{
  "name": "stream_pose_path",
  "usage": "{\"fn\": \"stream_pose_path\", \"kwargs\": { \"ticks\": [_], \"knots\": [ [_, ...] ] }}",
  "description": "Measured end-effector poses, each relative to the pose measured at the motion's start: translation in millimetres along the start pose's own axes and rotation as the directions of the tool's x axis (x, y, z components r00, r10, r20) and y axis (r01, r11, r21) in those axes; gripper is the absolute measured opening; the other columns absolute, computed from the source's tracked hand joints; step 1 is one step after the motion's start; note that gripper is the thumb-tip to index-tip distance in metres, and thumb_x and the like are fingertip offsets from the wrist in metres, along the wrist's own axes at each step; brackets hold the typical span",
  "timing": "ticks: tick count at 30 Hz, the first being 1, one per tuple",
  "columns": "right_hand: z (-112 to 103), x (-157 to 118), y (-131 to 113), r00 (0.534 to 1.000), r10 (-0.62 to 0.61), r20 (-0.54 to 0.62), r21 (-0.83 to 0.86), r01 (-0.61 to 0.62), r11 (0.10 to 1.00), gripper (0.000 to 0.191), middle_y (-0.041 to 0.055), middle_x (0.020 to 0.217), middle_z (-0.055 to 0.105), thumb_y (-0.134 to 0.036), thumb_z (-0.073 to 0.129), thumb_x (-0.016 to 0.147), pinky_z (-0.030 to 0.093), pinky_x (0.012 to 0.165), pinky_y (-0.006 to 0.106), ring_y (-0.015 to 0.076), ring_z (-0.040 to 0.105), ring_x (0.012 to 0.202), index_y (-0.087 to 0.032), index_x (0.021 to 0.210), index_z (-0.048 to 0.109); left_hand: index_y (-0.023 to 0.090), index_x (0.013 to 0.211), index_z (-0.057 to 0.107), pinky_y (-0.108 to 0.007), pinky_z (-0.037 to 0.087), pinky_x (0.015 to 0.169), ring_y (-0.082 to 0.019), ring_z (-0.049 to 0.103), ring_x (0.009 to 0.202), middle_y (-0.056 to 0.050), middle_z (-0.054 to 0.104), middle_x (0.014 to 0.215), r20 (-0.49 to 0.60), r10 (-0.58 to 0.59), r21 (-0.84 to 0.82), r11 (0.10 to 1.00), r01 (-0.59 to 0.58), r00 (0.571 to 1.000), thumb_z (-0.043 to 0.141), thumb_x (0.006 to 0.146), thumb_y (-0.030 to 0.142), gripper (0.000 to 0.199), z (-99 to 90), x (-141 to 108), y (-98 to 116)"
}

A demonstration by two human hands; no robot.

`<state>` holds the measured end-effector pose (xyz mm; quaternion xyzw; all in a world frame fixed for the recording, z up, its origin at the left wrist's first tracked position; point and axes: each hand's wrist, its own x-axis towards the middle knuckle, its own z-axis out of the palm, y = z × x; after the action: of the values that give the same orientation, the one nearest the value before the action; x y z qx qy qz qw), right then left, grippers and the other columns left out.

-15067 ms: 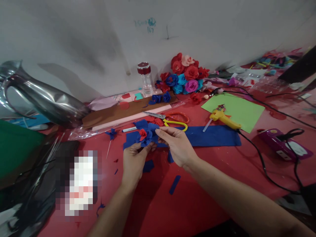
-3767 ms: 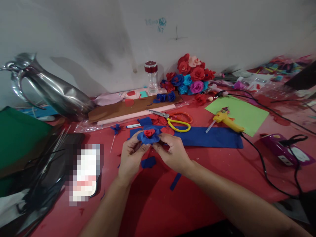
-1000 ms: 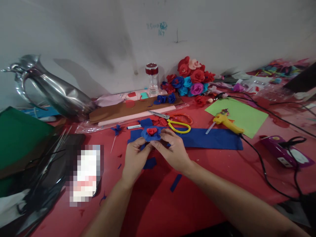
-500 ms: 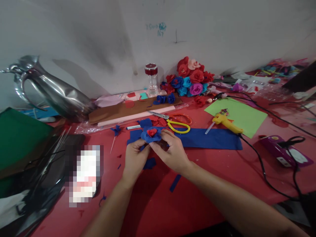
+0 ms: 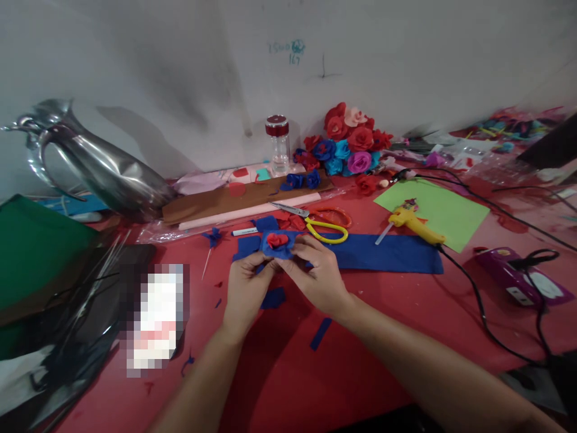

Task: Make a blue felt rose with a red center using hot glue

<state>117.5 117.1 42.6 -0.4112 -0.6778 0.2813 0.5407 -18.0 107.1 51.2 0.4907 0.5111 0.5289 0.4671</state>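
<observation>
Between my two hands is a paper flower with a red centre and blue outer petals, held just above the table. My left hand pinches it from below on the left. The fingers of my right hand close on its right side and lower edge. Both hands hide the flower's underside. Right behind them lie a long blue paper strip, scissors with yellow and red handles, and a white pen.
A yellow glue gun rests on green paper, its cord running to a purple power strip. Finished paper flowers, a glass bottle and a metal jug stand along the wall. Blue scraps lie nearby.
The flower has turned slightly in my fingers, so its red centre shows more fully and the blue petals sit differently. My hands stay almost in the same place.
</observation>
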Motion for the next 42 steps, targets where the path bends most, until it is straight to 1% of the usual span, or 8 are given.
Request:
{"fn": "stream_pose_path", "kwargs": {
  "ticks": [4,9,14,18,23,30,37,42],
  "knots": [
    [1,-1,7,0.999,-0.019,-0.034,0.034,0.020,0.999,0.013,0.0053,0.087,0.067,-0.027,0.065,0.087,0.054,0.070,0.030,0.0164,0.062,0.078,-0.022,0.080,0.076,0.021,0.074,0.080,-0.035,0.055,0.083,-0.023,0.068,0.081,-0.003,0.075,0.072,-0.032,0.006,0.020,1.000,-0.005,0.999,0.080,0.066,0.034,0.015,-0.3,0,1],
    [1,-2,10,0.998,-0.018,-0.058,0.053,0.021,0.998,0.016,0.0049,0.090,0.067,-0.024,0.063,0.087,0.055,0.071,0.031,0.0175,0.063,0.082,-0.025,0.076,0.075,0.023,0.075,0.079,-0.032,0.054,0.082,-0.021,0.066,0.080,-0.001,0.075,0.075,-0.048,0.063,0.054,0.997,-0.060,0.997,0.078,0.068,0.029,0.009,-1.9,0,-2],
    [0,-2,7,0.998,-0.040,-0.052,0.050,0.042,0.998,0.017,0.0046,0.085,0.066,-0.018,0.060,0.087,0.053,0.067,0.029,0.0163,0.062,0.076,-0.022,0.077,0.072,0.024,0.081,0.079,-0.029,0.054,0.082,-0.019,0.066,0.084,-0.003,0.074,0.087,-0.076,0.131,-0.051,0.990,-0.135,0.988,0.078,0.070,0.025,0.011,-3.5,4,-4],
    [0,-1,3,0.996,-0.078,-0.031,0.079,0.081,0.994,0.022,0.0039,0.081,0.065,-0.017,0.056,0.090,0.050,0.061,0.027,0.0146,0.060,0.069,-0.021,0.072,0.067,0.023,0.080,0.079,-0.028,0.054,0.075,-0.018,0.064,0.078,-0.003,0.072,0.084,-0.030,0.162,-0.123,0.979,-0.165,0.986,0.079,0.070,0.027,0.011,-3.4,3,0],
    [-2,0,-3,0.997,-0.076,0.006,0.079,0.075,0.994,0.027,0.0025,0.077,0.062,-0.012,0.050,0.089,0.047,0.061,0.025,0.0131,0.056,0.065,-0.020,0.065,0.057,0.025,0.078,0.080,-0.027,0.052,0.075,-0.018,0.062,0.077,-0.003,0.070,0.081,-0.008,0.215,-0.043,0.976,-0.215,0.977,0.078,0.072,0.026,0.007,-4.0,-1,2],
    [1,1,1,0.999,-0.028,-0.040,0.089,0.031,0.996,0.020,0.0017,0.075,0.060,-0.007,0.050,0.083,0.047,0.062,0.025,0.0137,0.055,0.067,-0.020,0.071,0.058,0.022,0.077,0.079,-0.029,0.053,0.081,-0.019,0.065,0.085,-0.004,0.071,0.088,-0.101,0.284,-0.017,0.958,-0.287,0.954,0.077,0.074,0.026,0.005,-6.8,-1,-1],
    [0,1,3,0.999,-0.039,-0.021,0.101,0.041,0.994,0.022,0.0008,0.073,0.058,-0.005,0.049,0.081,0.046,0.061,0.024,0.0128,0.054,0.065,-0.020,0.065,0.053,0.025,0.083,0.080,-0.027,0.054,0.082,-0.017,0.065,0.088,-0.003,0.069,0.094,-0.050,0.210,-0.220,0.951,-0.216,0.976,0.078,0.072,0.020,0.012,-8.3,2,-6],
    [1,0,5,0.998,-0.064,-0.029,0.114,0.067,0.991,0.022,0.0022,0.075,0.059,-0.006,0.050,0.081,0.047,0.064,0.024,0.0136,0.057,0.069,-0.020,0.065,0.053,0.025,0.073,0.079,-0.025,0.052,0.068,-0.014,0.062,0.073,-0.001,0.069,0.079,-0.068,0.101,-0.356,0.927,-0.119,0.993,0.078,0.063,0.017,0.013,-4.5,3,7]
  ]
}}
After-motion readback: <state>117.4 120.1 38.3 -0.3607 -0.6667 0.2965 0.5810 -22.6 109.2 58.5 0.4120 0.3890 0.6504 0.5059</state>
